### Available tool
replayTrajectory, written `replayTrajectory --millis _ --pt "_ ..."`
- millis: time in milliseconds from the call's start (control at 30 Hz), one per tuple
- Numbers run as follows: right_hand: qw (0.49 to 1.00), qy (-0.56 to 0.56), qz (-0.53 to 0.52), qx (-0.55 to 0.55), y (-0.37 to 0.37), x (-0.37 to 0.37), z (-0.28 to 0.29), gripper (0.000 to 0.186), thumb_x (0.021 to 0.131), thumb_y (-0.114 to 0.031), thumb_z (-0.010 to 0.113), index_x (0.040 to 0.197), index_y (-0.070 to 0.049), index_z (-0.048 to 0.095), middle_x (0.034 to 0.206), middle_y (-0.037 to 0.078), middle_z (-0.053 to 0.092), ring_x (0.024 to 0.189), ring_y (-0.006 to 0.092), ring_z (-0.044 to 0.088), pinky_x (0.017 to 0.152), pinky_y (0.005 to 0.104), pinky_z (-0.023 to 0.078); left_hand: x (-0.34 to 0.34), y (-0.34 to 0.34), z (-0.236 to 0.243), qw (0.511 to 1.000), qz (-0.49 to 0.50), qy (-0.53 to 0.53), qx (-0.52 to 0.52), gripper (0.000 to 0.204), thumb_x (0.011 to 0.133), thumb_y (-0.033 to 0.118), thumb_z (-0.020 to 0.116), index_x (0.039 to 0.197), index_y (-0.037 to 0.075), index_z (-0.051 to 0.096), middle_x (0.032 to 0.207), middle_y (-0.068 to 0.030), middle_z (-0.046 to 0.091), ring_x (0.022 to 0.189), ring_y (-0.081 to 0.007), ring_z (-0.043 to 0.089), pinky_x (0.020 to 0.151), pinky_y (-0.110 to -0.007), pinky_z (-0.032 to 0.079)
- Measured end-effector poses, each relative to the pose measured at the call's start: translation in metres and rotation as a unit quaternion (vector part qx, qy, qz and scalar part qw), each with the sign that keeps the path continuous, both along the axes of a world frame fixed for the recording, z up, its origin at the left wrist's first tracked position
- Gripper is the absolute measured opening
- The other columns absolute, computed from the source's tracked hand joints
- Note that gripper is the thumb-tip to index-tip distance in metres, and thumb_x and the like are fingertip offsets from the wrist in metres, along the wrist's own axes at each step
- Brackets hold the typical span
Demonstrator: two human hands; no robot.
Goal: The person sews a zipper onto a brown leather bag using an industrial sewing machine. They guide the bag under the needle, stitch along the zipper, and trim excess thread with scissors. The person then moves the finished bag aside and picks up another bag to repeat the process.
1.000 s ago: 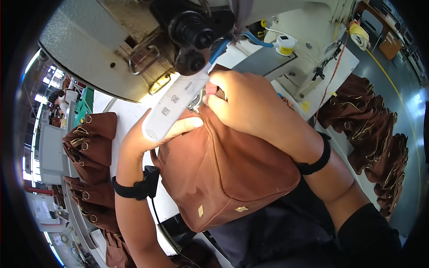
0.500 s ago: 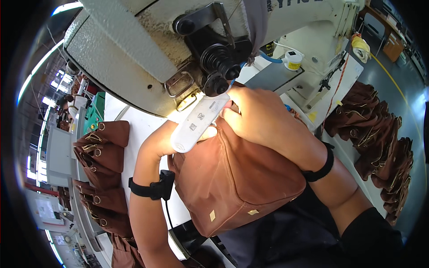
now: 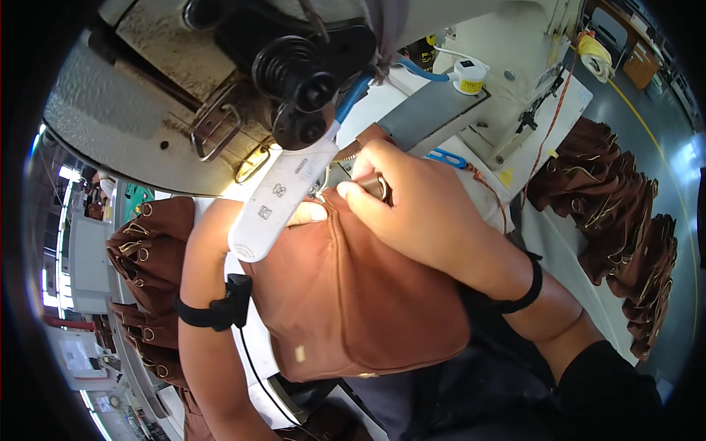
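Observation:
A brown bag [image 3: 301,309] with a seam down its middle lies under the head of a pale sewing machine [image 3: 140,110]. My left hand [image 3: 307,214] grips the bag near the needle area, thumb on the seam; its fingers are mostly hidden behind a white elongated light fitting [image 3: 279,198]. My right hand [image 3: 408,206] is closed on the bag's top end, thumb and bent fingers around a small dark-brown, metal-edged part [image 3: 379,187]. A brown strip [image 3: 369,134] shows just beyond it. A blue tool [image 3: 445,156] lies right of my right hand.
Brown bags with gold rings are piled at left [image 3: 143,250] and hang in a long row at right [image 3: 573,176]. A small white container [image 3: 468,79] stands on the machine. A yellow-and-white bundle [image 3: 594,59] and a wooden cabinet [image 3: 640,66] are at upper right.
The bag's lower part has shifted and turned, showing less of its base. My right hand has moved slightly; the brown strip, the small metal-edged part and the blue tool now show more.

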State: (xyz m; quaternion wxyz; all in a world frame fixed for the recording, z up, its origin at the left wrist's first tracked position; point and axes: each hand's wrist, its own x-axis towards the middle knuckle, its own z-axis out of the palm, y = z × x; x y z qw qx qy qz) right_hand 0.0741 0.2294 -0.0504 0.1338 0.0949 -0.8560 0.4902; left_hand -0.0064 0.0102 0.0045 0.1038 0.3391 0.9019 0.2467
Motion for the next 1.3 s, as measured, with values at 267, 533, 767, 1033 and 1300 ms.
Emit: replayTrajectory --millis 267,533,767,1033,1300 --pt "0.971 -0.089 0.087 -0.205 0.001 0.01 -0.022 0.02 0.099 -0.017 0.066 0.094 0.002 0.067 0.071 -0.005 0.057 0.066 0.0014 0.046 0.057 0.0231 0.038 0.039 0.004 0.05 0.972 0.168 -0.131 -0.093 0.06 0.091 0.022 0.077 0.141 -0.001 0.054 0.13 -0.0203 0.065 0.121 -0.0216 0.061 0.103 -0.037 0.047" --pt "0.95 -0.102 0.098 -0.277 -0.012 0.012 -0.039 0.031 0.094 -0.027 0.065 0.08 0.0 0.07 0.065 0.014 0.063 0.059 0.0223 0.06 0.061 0.0358 0.046 0.173 0.014 0.034 0.92 0.08 0.224 -0.311 0.052 0.095 0.012 0.063 0.146 0.006 0.054 0.149 -0.0163 0.052 0.145 -0.0365 0.041 0.122 -0.051 0.026" --pt "0.952 -0.002 0.048 -0.301 -0.037 0.02 -0.049 0.035 0.095 -0.027 0.063 0.076 0.002 0.066 0.062 0.014 0.057 0.056 0.0221 0.054 0.058 0.0379 0.043 0.163 0.021 -0.018 0.914 0.159 0.306 -0.213 0.072 0.091 0.021 0.073 0.153 0.004 0.042 0.157 -0.0148 0.044 0.149 -0.0359 0.036 0.124 -0.054 0.021" --pt "0.935 -0.109 0.09 -0.325 -0.024 0.026 -0.036 0.042 0.1 -0.025 0.057 0.068 0.003 0.054 0.056 0.006 0.046 0.055 0.0123 0.043 0.054 0.0339 0.037 0.122 0.039 -0.085 0.871 0.21 0.44 -0.053 0.057 0.083 0.012 0.072 0.139 0.01 0.062 0.138 -0.0055 0.065 0.128 -0.0239 0.057 0.114 -0.044 0.033" --pt "0.982 -0.026 0.118 -0.142 0.03 0.05 -0.018 0.018 0.102 -0.016 0.06 0.107 -0.002 0.07 0.083 0.004 0.067 0.068 0.0073 0.053 0.063 0.0266 0.047 0.114 0.038 -0.088 0.846 0.231 0.48 0.005 0.051 0.076 0.005 0.074 0.126 0.015 0.072 0.127 -0.0003 0.07 0.115 -0.0196 0.061 0.107 -0.041 0.036"
